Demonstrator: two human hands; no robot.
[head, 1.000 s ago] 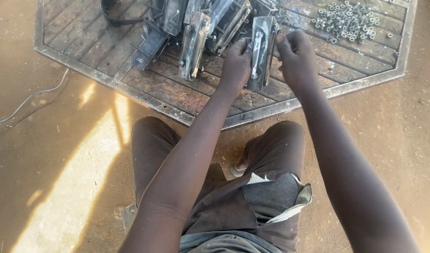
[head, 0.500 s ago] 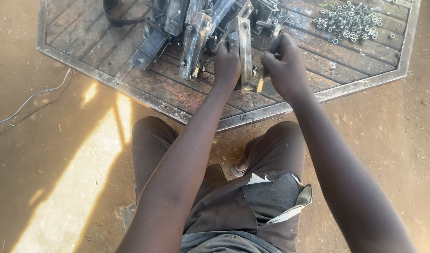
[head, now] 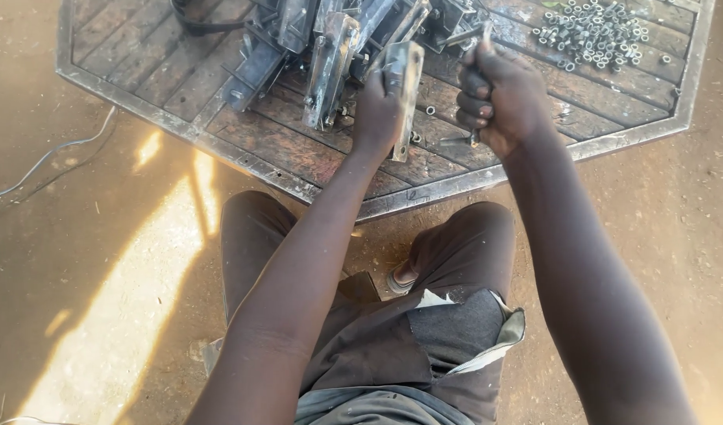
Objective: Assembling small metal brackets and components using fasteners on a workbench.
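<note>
My left hand (head: 377,110) grips a flat grey metal bracket (head: 404,86) and holds it upright, a little above a rusty octagonal metal table (head: 298,149). Just to the right, my right hand (head: 499,94) is clenched around a thin metal tool (head: 475,39) whose tip sticks up above the fist. Behind both hands leans a cluster of similar metal brackets (head: 330,63) on the table.
A heap of small metal nuts (head: 589,31) lies at the table's far right. A black cable loop (head: 192,20) sits at its far left. A pale wire (head: 46,157) runs over the dirt ground on the left. My knees are under the table's near edge.
My left hand has pulled one bracket out of the cluster toward me and turned it upright. My right hand has left that bracket and closed into a fist around the thin tool.
</note>
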